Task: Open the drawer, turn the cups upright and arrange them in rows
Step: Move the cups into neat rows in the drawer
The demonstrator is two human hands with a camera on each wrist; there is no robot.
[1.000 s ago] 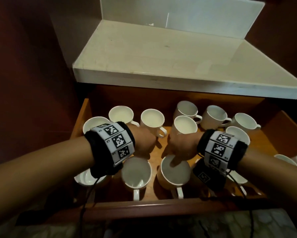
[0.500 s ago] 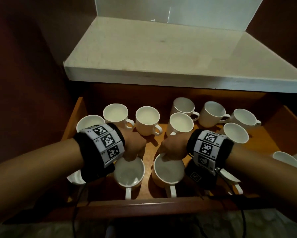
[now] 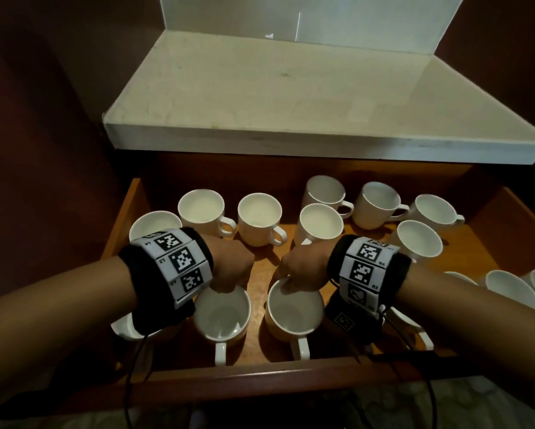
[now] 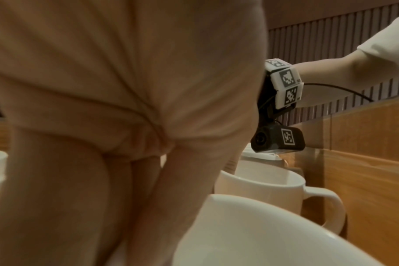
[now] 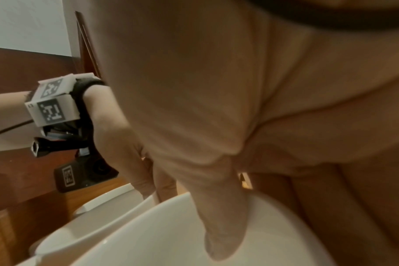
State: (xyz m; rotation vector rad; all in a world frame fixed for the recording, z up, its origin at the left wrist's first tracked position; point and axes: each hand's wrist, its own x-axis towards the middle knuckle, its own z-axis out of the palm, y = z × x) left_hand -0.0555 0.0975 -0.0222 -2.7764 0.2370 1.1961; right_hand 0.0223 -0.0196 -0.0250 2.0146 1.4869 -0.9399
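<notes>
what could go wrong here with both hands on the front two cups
Each hand pinches only a rim: the left hand on the left cup, the right hand on the right cup. A rim grip may slip and drop a cup onto the drawer. The two cups sit close together, so they could knock. The right wristband hangs over a cup behind it and might bump it.

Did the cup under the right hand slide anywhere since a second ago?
No. The cup sits just behind the drawer's front edge as before, handle toward it, right hand gripping its rim.
</notes>
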